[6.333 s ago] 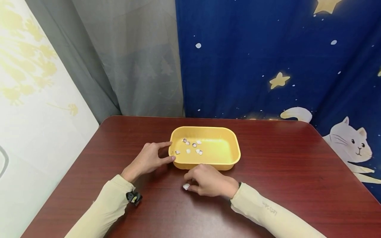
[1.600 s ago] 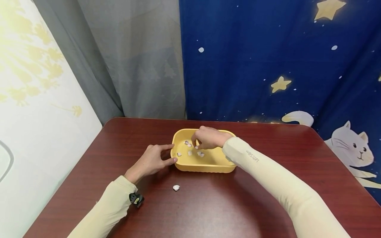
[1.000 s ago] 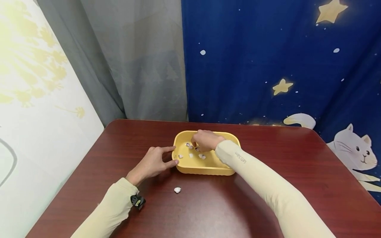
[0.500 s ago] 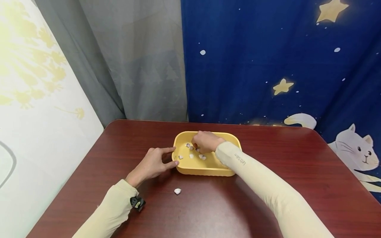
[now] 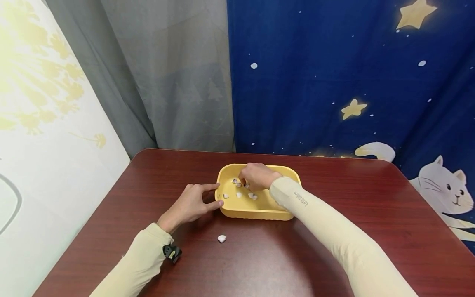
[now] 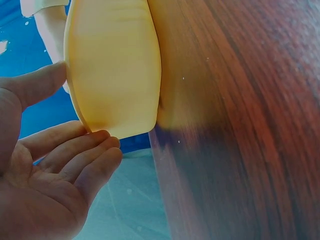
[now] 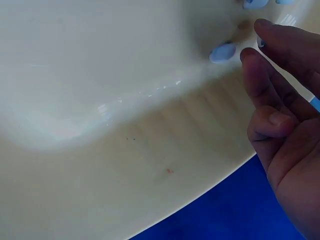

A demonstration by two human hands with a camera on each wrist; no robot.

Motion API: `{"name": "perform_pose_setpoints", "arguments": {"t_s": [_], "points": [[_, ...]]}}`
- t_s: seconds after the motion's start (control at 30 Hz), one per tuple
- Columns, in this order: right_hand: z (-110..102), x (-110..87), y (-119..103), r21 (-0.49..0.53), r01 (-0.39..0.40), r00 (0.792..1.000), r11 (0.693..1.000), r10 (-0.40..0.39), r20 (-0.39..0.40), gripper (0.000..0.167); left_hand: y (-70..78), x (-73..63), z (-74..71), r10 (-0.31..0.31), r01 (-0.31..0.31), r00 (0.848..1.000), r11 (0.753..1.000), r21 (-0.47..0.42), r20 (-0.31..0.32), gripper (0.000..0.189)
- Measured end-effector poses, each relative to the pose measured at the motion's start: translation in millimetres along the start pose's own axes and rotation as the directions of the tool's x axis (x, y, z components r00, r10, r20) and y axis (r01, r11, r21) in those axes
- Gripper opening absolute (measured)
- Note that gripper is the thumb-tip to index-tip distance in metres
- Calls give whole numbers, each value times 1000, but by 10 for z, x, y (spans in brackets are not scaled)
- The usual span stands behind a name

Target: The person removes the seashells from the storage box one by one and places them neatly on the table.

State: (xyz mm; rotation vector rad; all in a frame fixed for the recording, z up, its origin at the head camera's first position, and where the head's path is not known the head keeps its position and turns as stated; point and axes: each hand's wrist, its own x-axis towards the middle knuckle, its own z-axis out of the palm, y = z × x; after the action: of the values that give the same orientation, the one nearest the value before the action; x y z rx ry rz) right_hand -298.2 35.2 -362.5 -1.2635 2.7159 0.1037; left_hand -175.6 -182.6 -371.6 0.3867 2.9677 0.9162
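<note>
Right hand (image 5: 257, 176) among shells (image 5: 239, 195) inside a yellow tub (image 5: 256, 215)
The tub's long axis runs left-right across the table (image 5: 334, 206); the left hand (image 5: 188, 205), fingers extended, touches its left end. Cannot tell whether the right one grasps a shell.

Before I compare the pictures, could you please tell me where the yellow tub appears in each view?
Head: the yellow tub is just below centre.
Left wrist: the yellow tub is upper left, touched by the left hand.
Right wrist: the yellow tub, looking cream, fills most of the picture.
Shared landmark: the blue curtain, apparently the blue at the right-wrist picture's bottom.
</note>
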Motion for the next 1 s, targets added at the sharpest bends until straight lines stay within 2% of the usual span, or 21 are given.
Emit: {"name": "perform_pose_setpoints", "arguments": {"t_s": [0.4, 0.6, 1.0], "points": [[-105, -137, 27, 51, 30, 999, 998, -30, -19, 12, -1, -3, 20, -4, 4, 1000, 1000, 3, 6, 59], [-219, -239, 17, 84, 34, 998, 996, -30, -52, 13, -5, -6, 8, -28, 28, 1000, 1000, -7, 3, 59], [-342, -469, -80, 169, 139, 984, 976, -117, -133, 11, -4, 13, 4, -19, 19, 1000, 1000, -3, 15, 60]]}}
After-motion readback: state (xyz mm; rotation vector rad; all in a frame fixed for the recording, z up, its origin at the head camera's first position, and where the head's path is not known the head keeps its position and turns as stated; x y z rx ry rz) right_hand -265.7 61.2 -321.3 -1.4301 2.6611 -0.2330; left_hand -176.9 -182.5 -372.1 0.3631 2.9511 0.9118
